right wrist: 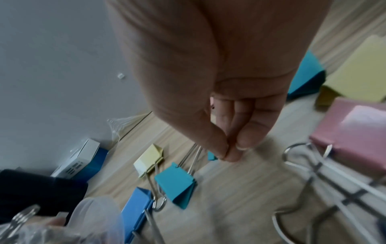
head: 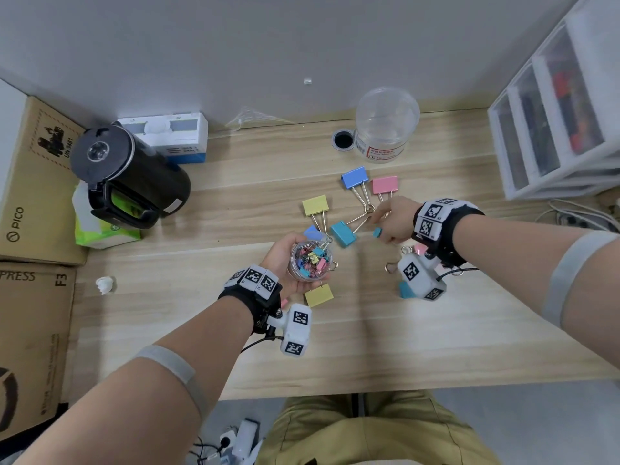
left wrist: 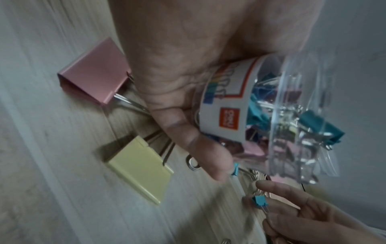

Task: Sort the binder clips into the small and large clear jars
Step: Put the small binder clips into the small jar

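Left hand point(head: 285, 260) cups small jar point(head: 310, 261); right hand point(head: 396, 223) fingers point(right wrist: 221, 148) pinch small teal clip point(head: 377, 232).

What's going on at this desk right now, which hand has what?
A person is sorting binder clips. The left hand holds the small clear jar, already crowded with small coloured clips. The right hand pinches one small teal clip beside the jar, not yet dropped in. Several large clips, such as the large teal clip, still lie on the wooden desk. The large clear jar stands at the back, apparently empty.
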Demonstrator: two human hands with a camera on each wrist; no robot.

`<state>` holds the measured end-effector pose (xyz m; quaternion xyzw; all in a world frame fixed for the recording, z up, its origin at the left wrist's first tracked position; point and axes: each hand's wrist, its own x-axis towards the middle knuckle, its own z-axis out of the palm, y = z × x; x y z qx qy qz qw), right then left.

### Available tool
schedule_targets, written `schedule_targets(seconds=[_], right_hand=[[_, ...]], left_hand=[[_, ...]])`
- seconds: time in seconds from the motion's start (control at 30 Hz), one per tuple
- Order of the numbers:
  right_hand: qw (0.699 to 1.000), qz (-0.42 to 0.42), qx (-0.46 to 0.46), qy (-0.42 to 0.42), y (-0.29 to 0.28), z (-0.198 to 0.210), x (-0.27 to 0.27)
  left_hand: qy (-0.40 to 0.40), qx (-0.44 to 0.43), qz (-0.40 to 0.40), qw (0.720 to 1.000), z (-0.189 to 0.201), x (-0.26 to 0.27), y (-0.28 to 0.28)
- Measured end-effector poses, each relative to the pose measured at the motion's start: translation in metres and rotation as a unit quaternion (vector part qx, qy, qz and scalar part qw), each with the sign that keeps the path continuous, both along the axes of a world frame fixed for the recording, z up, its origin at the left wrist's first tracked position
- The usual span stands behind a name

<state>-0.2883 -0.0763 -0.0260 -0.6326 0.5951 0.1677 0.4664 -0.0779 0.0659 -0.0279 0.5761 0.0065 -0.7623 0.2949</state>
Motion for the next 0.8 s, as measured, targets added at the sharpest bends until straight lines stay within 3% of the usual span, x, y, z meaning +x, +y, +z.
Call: schedule_targets(seconds=[0.17,0.53,0.67,0.8], right_hand=[[0.993,-0.060,0.078,-0.064,0.006,0.001,-0.042],[0.999,0.009,-0.024,0.024,0.034,0.000,-0.100],[0.995,0.075,-0.032,0.055,0.037,0.002,-0.099],[0.992,0.090,-0.029,0.080,0.045,-0.005,-0.085]], left_hand=[[-0.001,0.004,-0.035,0.999,0.002,-0.018,-0.011],[-0.003,-0.008,-0.080,0.997,0.007,-0.059,-0.033],[-0.018,-0.006,-0.089,0.996,0.007,-0.067,-0.037],[-0.025,-0.008,-0.085,0.996,0.009,-0.070,-0.036]])
